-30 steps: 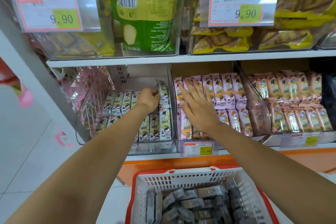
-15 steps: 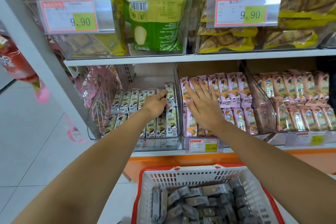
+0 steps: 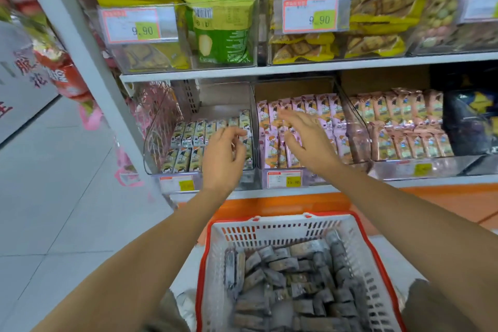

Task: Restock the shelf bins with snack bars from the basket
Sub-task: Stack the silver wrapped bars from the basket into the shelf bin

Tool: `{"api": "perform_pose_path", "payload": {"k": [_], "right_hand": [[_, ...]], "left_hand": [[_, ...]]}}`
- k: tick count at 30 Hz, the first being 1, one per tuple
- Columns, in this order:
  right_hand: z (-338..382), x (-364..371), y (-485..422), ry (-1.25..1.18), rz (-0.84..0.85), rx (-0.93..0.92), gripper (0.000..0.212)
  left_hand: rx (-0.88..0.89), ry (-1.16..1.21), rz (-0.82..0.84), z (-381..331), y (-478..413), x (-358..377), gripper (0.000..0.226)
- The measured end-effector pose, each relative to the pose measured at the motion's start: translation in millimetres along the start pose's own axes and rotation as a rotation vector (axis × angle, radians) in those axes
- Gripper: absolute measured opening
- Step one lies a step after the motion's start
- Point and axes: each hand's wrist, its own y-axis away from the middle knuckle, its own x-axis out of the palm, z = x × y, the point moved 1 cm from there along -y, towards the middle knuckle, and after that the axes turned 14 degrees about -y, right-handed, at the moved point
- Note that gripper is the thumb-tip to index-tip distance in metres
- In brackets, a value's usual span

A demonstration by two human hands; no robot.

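Shop shelf (image 3: pixel 296 69) bins sit just ahead of the hands. The left hand (image 3: pixel 223 153) hangs over the green bars (image 3: pixel 188 133), fingers loose, holding nothing. The right hand (image 3: pixel 310 143) is flat and open over the pink bars (image 3: pixel 326 108). More snack bars (image 3: pixel 285 264) lie in the basket (image 3: pixel 269 226) below both hands. I think a good next move is to reach down, grab a few, and stand them in neat rows.

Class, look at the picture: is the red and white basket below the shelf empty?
No, the basket holds a pile of grey-wrapped snack bars.
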Motion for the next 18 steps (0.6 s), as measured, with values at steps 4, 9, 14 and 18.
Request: {"api": "perform_pose_path", "payload": {"k": [4,9,14,18], "right_hand": [[13.6,-18.2,66.2,0.010,0.003,-0.092,0.028],[-13.9,-28.8,160.1,0.099,0.110,0.097,0.022],[-71.4,-23.8,251.6,0.278,0.311,0.504,0.044],[-102.5,-10.9,300.3,0.324,0.486,0.669,0.064]], "left_hand": [[0.020,0.067,0.041,-27.2,55.5,13.4,0.015],[-0.108,0.075,0.424,-44.8,135.8,67.7,0.014],[-0.096,-0.033,0.956,-59.1,211.3,117.2,0.013],[-0.102,-0.053,1.229,-61.4,251.0,157.2,0.026]]}}
